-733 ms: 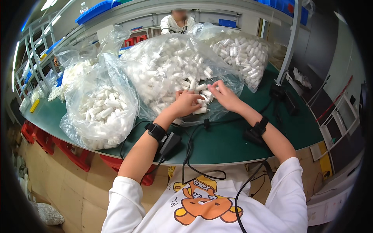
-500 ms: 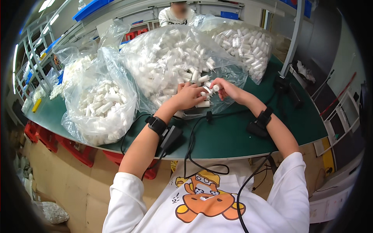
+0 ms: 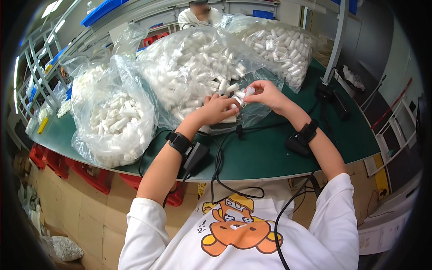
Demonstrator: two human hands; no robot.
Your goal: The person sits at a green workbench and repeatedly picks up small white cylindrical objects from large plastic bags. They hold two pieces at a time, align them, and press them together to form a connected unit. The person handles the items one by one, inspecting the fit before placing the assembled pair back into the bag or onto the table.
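My left hand (image 3: 216, 110) bends over the mouth of a large clear plastic bag (image 3: 175, 58) of small white plastic tubes. Its fingers close round a white tube (image 3: 235, 107), partly hidden by them. Just to the right, my right hand (image 3: 270, 96) pinches a small whitish translucent piece (image 3: 249, 91) between thumb and fingertips; its exact kind is too small to make out. Both hands are close together, the right slightly higher. More loose tubes (image 3: 222, 85) lie in the bag's opening beyond my fingers.
A smaller open bag (image 3: 119, 150) of white pieces stands at left on the green table (image 3: 270, 157). Another filled bag (image 3: 292, 54) sits at back right. Black cables (image 3: 219, 157) cross the near table, and a metal post (image 3: 338, 45) rises at right. A person (image 3: 198, 15) sits beyond.
My right hand has lifted a little, and the whitish piece in its fingertips now points upward. My left hand stays nearly in place. The whole view has shifted slightly.
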